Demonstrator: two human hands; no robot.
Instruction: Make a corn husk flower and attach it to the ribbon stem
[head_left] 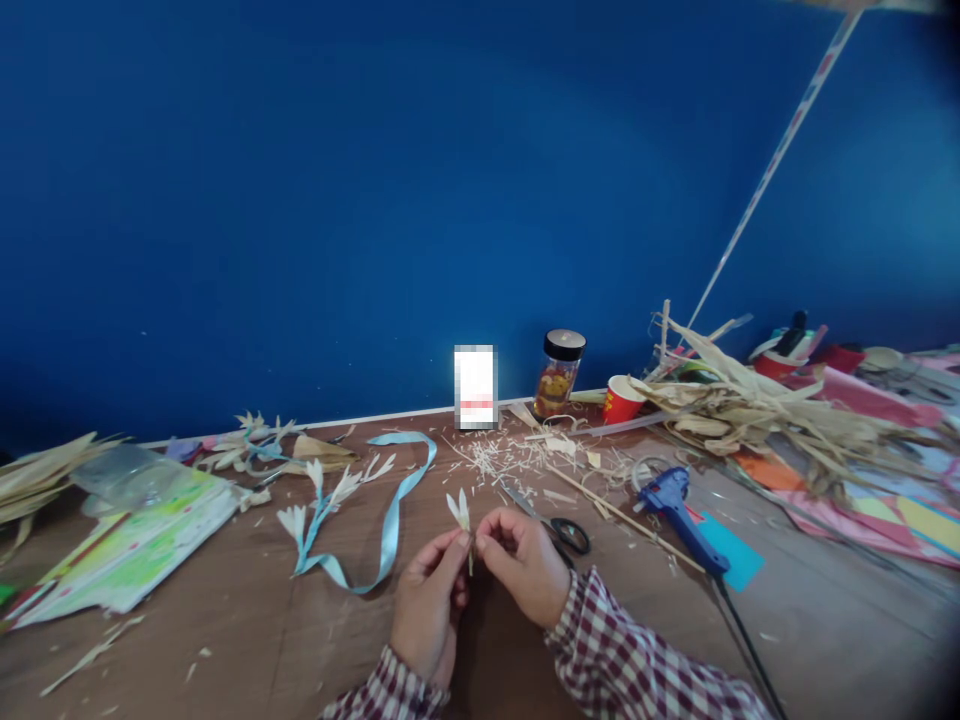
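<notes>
- The left hand (426, 610) and the right hand (525, 562) met low over the middle of the wooden surface (247, 640), both closed in a pinch on one small husk flower (459, 510); its pale petals stood up just above the fingertips and a thin stem hung down between the two hands.
- The step in hand looked like shaping or binding the flower's base. To do it well, the pinch should have stayed right under the petals, with light pressure, since dry husk likely splits when squeezed or bent hard.
- Scissors (562, 528) lay just beyond the right hand, blades pointing away, near enough for trimming.
- A blue glue gun (679, 505) lay further right, its cord running toward the near edge; its nozzle was best kept clear of the sleeves.
- A light blue ribbon (390, 520) curled to the left, touching finished flowers (319, 490).
- Husk trimmings (502, 458) were scattered behind the hands, with a jar (559, 373) and a red cup (621, 399) near the blue wall.
- A heap of dried husks (750, 410) lay well to the right.
</notes>
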